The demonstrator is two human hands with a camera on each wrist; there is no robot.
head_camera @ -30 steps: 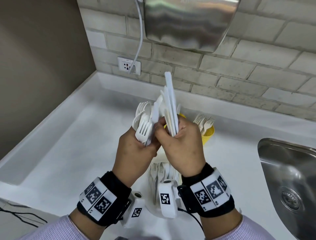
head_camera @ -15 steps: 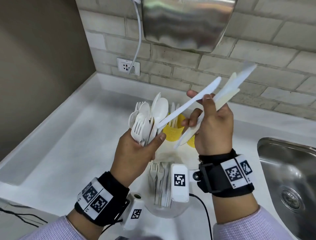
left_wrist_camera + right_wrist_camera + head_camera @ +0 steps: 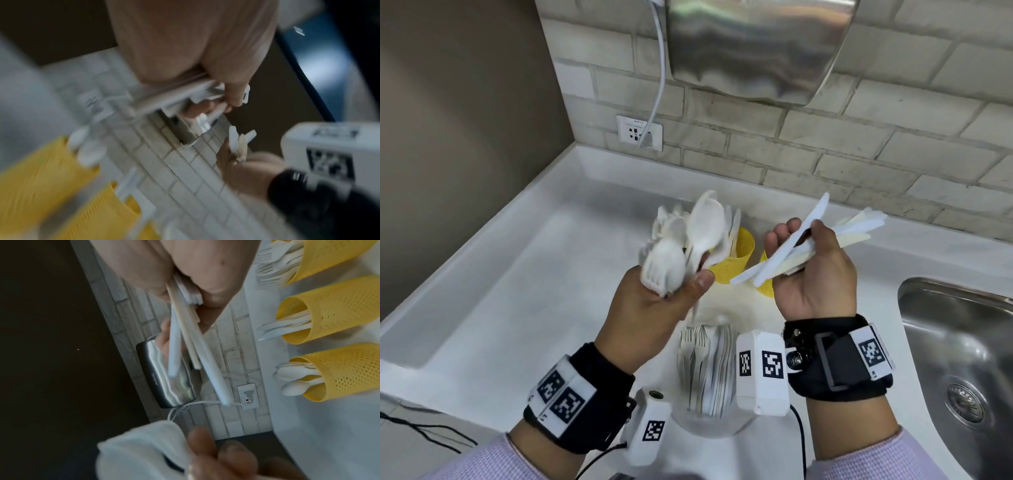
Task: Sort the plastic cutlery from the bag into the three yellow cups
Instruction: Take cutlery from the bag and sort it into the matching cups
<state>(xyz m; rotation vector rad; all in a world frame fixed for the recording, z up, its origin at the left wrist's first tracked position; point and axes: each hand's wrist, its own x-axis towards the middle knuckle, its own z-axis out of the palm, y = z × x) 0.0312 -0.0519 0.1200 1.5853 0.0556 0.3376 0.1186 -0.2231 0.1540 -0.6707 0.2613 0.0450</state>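
**Two hands full of cutlery above three cups**

Three yellow mesh cups show in the right wrist view: a fork cup [image 3: 329, 259], a knife cup [image 3: 329, 311] and a spoon cup [image 3: 347, 374], in a row on the white table [image 3: 517, 291]. In the head view only two show, one cup [image 3: 736, 260] between the hands and another [image 3: 765, 287] largely hidden behind the right hand.

The left hand [image 3: 654, 308] is clamped on a bunch of forks and spoons [image 3: 681, 246], thumb across the front, heads fanning up toward 12 o'clock. The bunch is blurred and cannot be counted; at least one fork head and one large spoon bowl are plain.

The right hand [image 3: 815, 274] grips a bundle of knives [image 3: 808, 246], at least four, fingers curled round the middle. The knives run from 8 o'clock to 2 o'clock across the hand, their low ends just over the cups. The two hands are apart, side by side, the left at 9 o'clock of the right.

At 6 o'clock of the hands, between the wrists, a clear bag [image 3: 705, 383] lies on the table with more forks inside, too many and too blurred to count.

At 3 o'clock is one steel sink [image 3: 962, 359]. On the brick wall at 12 o'clock hang one steel dryer [image 3: 756, 44] and one socket [image 3: 639, 133] with a white cord [image 3: 659, 85] plugged in.
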